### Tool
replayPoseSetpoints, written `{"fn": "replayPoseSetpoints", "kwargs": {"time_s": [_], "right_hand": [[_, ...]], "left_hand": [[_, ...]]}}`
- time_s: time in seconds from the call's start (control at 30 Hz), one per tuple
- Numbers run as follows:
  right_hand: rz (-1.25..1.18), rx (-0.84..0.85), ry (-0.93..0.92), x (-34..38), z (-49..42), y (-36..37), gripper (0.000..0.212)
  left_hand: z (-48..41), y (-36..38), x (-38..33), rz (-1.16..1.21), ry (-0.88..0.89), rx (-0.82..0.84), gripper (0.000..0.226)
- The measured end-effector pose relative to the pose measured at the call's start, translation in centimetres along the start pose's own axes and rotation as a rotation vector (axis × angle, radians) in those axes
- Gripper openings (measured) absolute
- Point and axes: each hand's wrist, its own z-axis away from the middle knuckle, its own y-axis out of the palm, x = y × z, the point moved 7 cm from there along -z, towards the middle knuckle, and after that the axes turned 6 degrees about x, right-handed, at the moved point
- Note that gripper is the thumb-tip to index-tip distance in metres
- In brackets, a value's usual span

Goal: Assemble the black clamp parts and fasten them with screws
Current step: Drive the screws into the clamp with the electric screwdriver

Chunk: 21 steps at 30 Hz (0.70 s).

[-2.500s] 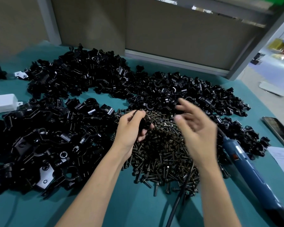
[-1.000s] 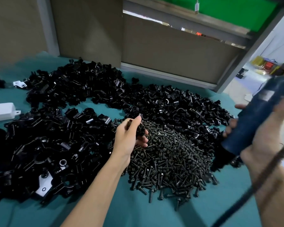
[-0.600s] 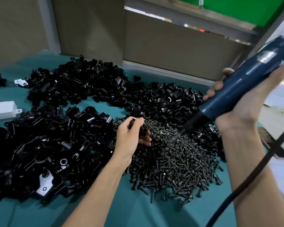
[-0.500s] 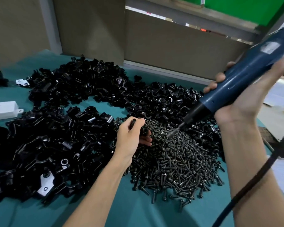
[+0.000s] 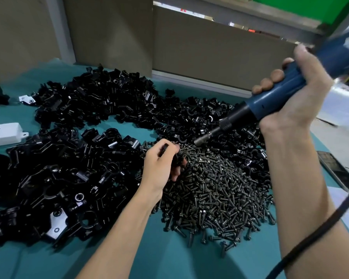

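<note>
Head view, looking down on a teal table [image 5: 169, 258].

Left hand [image 5: 159, 164], centre of frame: grip curled round a small black clamp part [image 5: 176, 156], thumb on top, fingers tucked under it. The hand sits at the upper left edge of the screws [image 5: 220, 190], its fingertips touching the pile. How the part is turned inside the grip I cannot tell.

Right hand [image 5: 290, 109], upper right: grip wrapped tight round a blue screwdriver [image 5: 270, 103], held up off the table and slanted down toward the centre. Its metal bit [image 5: 199, 140] hangs just above the far edge of the screws, near the left hand but not touching it. The upper end of the tool is blurred. A black cable [image 5: 330, 224] runs along the right forearm to the lower right corner.

Screws: one broad dark heap, centre to lower right, loose and unsorted.

Clamp parts [image 5: 101, 101]: black, piled in an arc from upper left across to centre right, behind the screws. Larger black brackets [image 5: 58, 178] fill the left side.

White box [image 5: 4, 133] at the left edge. Dark flat phone [image 5: 332, 168] at the right edge.
</note>
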Motion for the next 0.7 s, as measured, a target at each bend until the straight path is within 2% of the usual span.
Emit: {"fn": "replayPoseSetpoints", "kwargs": {"time_s": [0.17, 0.33, 0.7], "right_hand": [[0.038, 0.053, 0.058, -1.1, 0.0, 1.4, 0.015], [0.083, 0.022, 0.09, -2.3, 0.5, 1.8, 0.017], [0.132, 0.052, 0.084, -2.4, 0.3, 1.9, 0.017]], "left_hand": [[0.1, 0.4, -0.3, 0.009, -0.016, 0.033, 0.014], [0.1, 0.4, -0.4, 0.027, -0.001, 0.051, 0.016], [0.0, 0.6, 0.1, 0.068, -0.032, 0.063, 0.014]]}}
